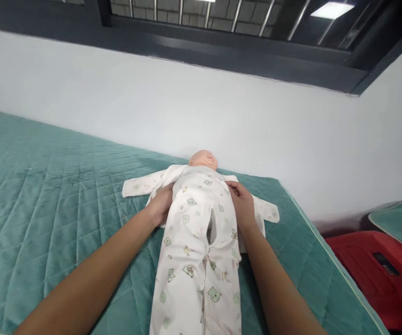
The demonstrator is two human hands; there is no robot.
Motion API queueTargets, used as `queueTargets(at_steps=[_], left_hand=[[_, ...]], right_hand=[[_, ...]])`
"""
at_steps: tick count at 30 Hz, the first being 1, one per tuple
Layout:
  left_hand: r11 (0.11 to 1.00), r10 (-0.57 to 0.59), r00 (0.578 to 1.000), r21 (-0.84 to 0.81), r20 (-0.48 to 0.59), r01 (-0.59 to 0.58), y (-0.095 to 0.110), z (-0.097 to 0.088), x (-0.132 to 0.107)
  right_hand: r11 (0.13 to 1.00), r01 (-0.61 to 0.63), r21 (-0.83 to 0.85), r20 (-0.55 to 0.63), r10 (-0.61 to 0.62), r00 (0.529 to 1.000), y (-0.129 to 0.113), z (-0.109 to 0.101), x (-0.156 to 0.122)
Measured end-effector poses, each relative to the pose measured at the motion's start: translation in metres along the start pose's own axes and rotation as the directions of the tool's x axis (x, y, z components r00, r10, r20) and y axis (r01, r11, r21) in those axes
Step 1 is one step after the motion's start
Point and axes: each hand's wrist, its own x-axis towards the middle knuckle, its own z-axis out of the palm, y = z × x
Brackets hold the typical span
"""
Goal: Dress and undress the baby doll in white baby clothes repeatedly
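Note:
A baby doll (204, 158) lies on its back on a green quilted mattress cover, its head close to the wall. White patterned baby pants (187, 260), with an opening at the crotch, cover its front up to near the neck. Beneath them is a white long-sleeved baby top (141, 184), its sleeves spread to both sides. My left hand (162, 204) is at the left side of the pants, its fingers hidden by the cloth. On the right side, my right hand (242, 202) has its fingers curled around the pants' upper edge.
The green quilted cover (64, 209) spreads across the bed up to the white wall (117, 93). A dark window frame (222, 51) with metal bars is above. Beyond the bed's right edge stands a red plastic object (365, 265) with green fabric (401, 228) near it.

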Motion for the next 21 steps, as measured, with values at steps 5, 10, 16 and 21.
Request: queueTargets(at_steps=[5,10,16,21], left_hand=[[0.997,-0.024,1.000,-0.071,-0.003,0.024,-0.001,-0.001,0.003],[0.999,-0.027,0.999,-0.045,-0.037,0.026,0.001,-0.001,0.003],[0.997,-0.050,0.997,-0.063,-0.064,0.046,0.002,-0.001,0.003],[0.998,-0.027,0.997,-0.059,-0.068,0.023,0.001,-0.002,0.004]], right_hand=[[0.997,0.021,-0.080,0.062,-0.016,0.998,-0.002,0.002,0.023],[0.989,0.035,-0.143,0.286,0.007,0.958,-0.005,-0.005,0.031],[0.946,0.215,-0.241,0.397,-0.106,0.911,-0.011,-0.007,0.030],[0.917,0.345,-0.199,0.383,-0.251,0.889,-0.005,0.000,0.033]])
